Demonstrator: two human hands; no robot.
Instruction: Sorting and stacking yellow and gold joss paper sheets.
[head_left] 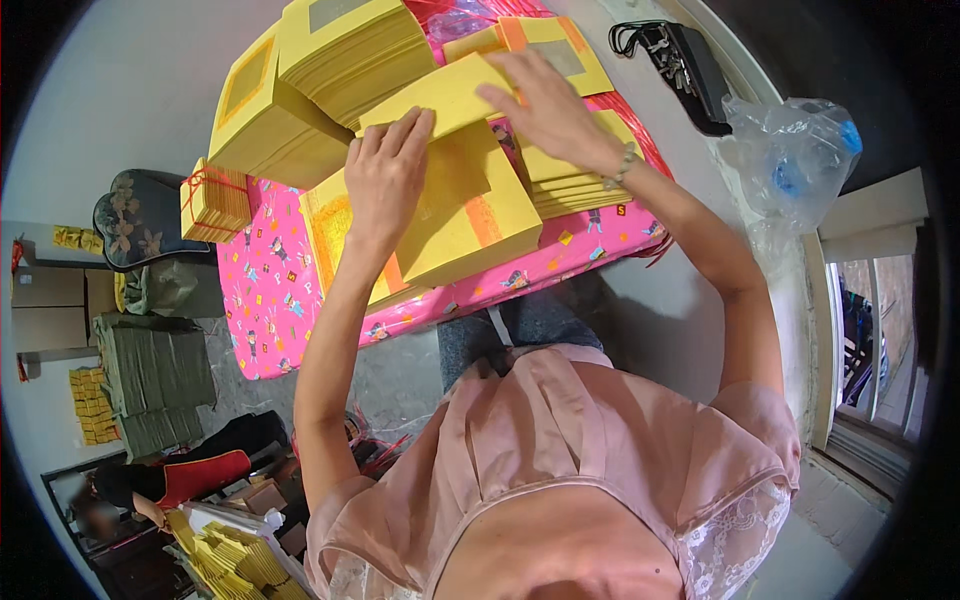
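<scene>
A folded piece of yellow paper [450,98] stands tilted above a stack of yellow paper sheets [470,215] with orange bands. My left hand [385,180] grips its left end, fingers bent over the front edge. At the other end, my right hand [550,110] lies against the paper with thumb and fingers apart, slightly blurred. Behind my left hand rise tall stacks of yellow paper [355,60]. A lower fanned stack [580,165] sits under my right forearm.
A pink patterned cloth [270,310] covers the table. At its left edge sits a bundle tied with red string [215,203]. A black bag [685,70] with keys and a clear plastic bag [790,165] lie to the right. Another person [205,475] is at lower left beside more yellow paper.
</scene>
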